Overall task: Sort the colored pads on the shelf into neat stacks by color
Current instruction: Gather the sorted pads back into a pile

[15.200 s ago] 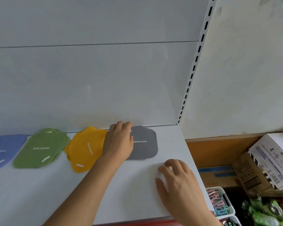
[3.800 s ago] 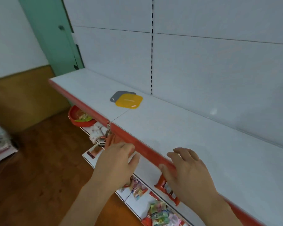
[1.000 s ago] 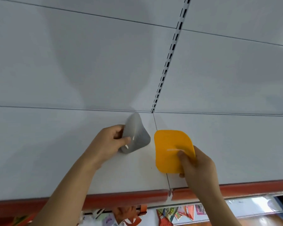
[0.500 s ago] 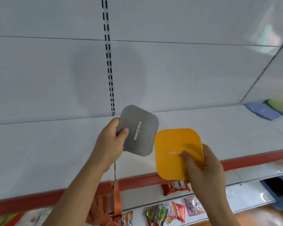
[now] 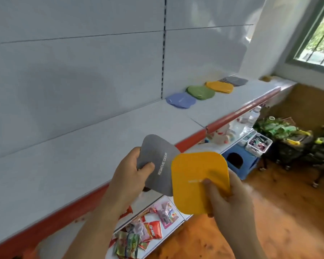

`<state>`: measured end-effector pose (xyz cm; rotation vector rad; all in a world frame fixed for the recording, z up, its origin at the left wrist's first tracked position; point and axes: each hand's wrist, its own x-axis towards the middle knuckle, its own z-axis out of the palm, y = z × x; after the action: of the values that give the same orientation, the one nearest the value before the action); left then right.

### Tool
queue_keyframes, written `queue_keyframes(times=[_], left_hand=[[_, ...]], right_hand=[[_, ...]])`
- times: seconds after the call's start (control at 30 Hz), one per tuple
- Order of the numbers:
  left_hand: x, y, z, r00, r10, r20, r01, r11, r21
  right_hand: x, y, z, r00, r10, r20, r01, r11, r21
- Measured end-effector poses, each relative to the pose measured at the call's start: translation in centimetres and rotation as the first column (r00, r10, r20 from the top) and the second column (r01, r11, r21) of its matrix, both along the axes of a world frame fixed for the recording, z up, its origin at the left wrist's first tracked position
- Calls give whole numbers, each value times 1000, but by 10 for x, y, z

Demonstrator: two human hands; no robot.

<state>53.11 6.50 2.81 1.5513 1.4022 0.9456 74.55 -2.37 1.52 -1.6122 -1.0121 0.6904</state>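
Observation:
My left hand (image 5: 130, 176) grips a grey pad (image 5: 157, 161) printed "REMOVE ODOR", held in the air in front of the shelf's red edge. My right hand (image 5: 228, 202) grips a yellow pad (image 5: 196, 176) that overlaps the grey one's right side. Far along the white shelf (image 5: 73, 156) to the right lie four piles in a row: a blue pile (image 5: 180, 100), a green pile (image 5: 200, 92), a yellow pile (image 5: 220, 86) and a grey pile (image 5: 234, 80).
Below the shelf, a lower shelf holds snack packets (image 5: 138, 232). A blue plastic stool (image 5: 239, 161) and white baskets of small goods (image 5: 259, 144) stand on the wooden floor at the right. A window (image 5: 318, 34) is at the upper right.
Both pads have left the shelf and are carried in the air. My view has swung right, so the four piles at the shelf's far end now show fully.

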Motion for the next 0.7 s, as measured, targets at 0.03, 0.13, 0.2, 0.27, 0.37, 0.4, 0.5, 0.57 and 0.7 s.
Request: queue_keyframes(times=[0.03, 0.13, 0.2, 0.27, 0.37, 0.4, 0.5, 0.57, 0.7], left_hand=[[16, 7, -1, 999, -36, -14, 36, 999, -2], [61, 31, -6, 987, -153, -50, 153, 988, -2], [91, 52, -8, 979, -195, -64, 197, 980, 21], [120, 76, -9, 975, -218, -48, 220, 974, 46], [164, 113, -5, 966, -256, -16, 257, 964, 68], [178, 124, -3, 963, -269, -1, 268, 960, 77], [220, 157, 7, 952, -304, 34, 300, 949, 101], [246, 179, 7, 951, -303, 53, 297, 950, 99], [301, 210, 6, 953, -302, 26, 299, 951, 80]], right_hand=[[13, 2, -3, 1000, -28, -3, 28, 1000, -6], [49, 12, -13, 995, -99, -17, 98, 995, -20], [74, 23, -16, 990, -139, -8, 139, 990, -21], [100, 41, -16, 986, -165, 16, 165, 986, -29], [140, 72, -10, 976, -210, 52, 212, 976, -42], [153, 82, -6, 974, -219, 63, 222, 974, -37], [192, 111, 1, 965, -250, 77, 251, 968, -10], [217, 126, -1, 960, -272, 70, 273, 962, -8], [269, 152, -6, 954, -298, 28, 299, 954, -19]])
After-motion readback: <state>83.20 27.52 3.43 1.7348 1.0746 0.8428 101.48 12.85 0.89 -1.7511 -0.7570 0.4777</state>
